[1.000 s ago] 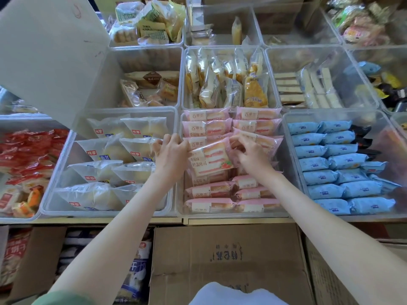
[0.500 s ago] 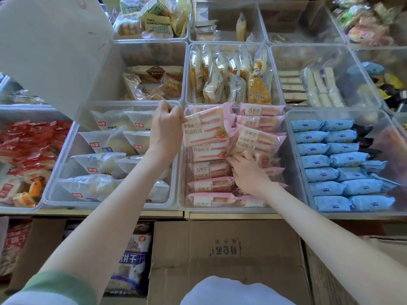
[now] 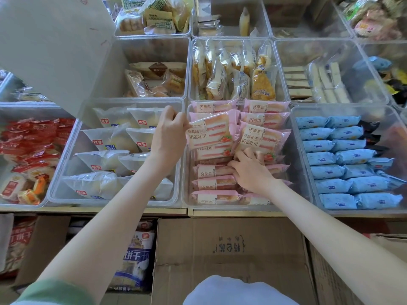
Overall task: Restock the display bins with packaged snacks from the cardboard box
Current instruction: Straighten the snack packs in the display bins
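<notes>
A clear bin (image 3: 297,164) in the middle of the front row holds several pink strawberry toast packs. My left hand (image 3: 168,137) grips one pink pack (image 3: 209,134) by its left edge and holds it upright over the bin's left column. My right hand (image 3: 248,168) reaches into the bin and presses its fingers against the bottom of a second tilted pink pack (image 3: 261,138). More pink packs (image 3: 211,184) lie flat in rows below. A closed cardboard box (image 3: 231,249) sits under the shelf edge in front of me.
To the left stands a bin of white triangular packs (image 3: 105,139), then red packs (image 3: 28,139). On the right, a bin of blue packs (image 3: 343,159). Bins of bread fill the back rows (image 3: 233,69). A raised grey lid (image 3: 50,47) leans at upper left. Open boxes (image 3: 134,256) rest below.
My left hand lifted a pink pack from the bin's middle up toward its left column. My right hand dropped lower into the bin, under a second pack now tilted up.
</notes>
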`<state>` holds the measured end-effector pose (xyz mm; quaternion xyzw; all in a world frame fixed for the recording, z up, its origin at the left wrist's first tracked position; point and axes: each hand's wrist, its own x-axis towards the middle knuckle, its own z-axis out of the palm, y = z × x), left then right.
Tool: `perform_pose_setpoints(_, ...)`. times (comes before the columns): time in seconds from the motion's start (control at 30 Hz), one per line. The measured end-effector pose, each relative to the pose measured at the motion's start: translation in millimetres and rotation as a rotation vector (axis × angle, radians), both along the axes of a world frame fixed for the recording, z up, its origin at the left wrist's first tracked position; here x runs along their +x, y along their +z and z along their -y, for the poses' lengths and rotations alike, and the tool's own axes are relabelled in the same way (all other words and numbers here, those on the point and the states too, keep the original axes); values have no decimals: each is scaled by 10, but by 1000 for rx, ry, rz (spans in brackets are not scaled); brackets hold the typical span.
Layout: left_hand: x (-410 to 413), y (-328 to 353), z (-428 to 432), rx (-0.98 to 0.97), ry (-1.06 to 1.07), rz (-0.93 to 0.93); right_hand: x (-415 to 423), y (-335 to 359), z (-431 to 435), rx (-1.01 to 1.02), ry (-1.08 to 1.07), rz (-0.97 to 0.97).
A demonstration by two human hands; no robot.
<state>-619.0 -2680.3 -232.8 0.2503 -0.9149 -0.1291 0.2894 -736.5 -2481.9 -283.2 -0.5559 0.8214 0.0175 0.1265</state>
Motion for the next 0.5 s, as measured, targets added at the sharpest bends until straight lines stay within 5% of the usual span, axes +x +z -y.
perform_pose_setpoints(0.13,75,22,-34,11,-33,-58,11,-46,-49,-366,24,-67)
perform_pose_setpoints(0.27,132,-20,-31,-8,-133,-26,-81,201,-54,-730,-284,283)
perform_pose_setpoints(0.5,71,-135,-139,-254,57,142,-248,455,54,-529,-336,601)
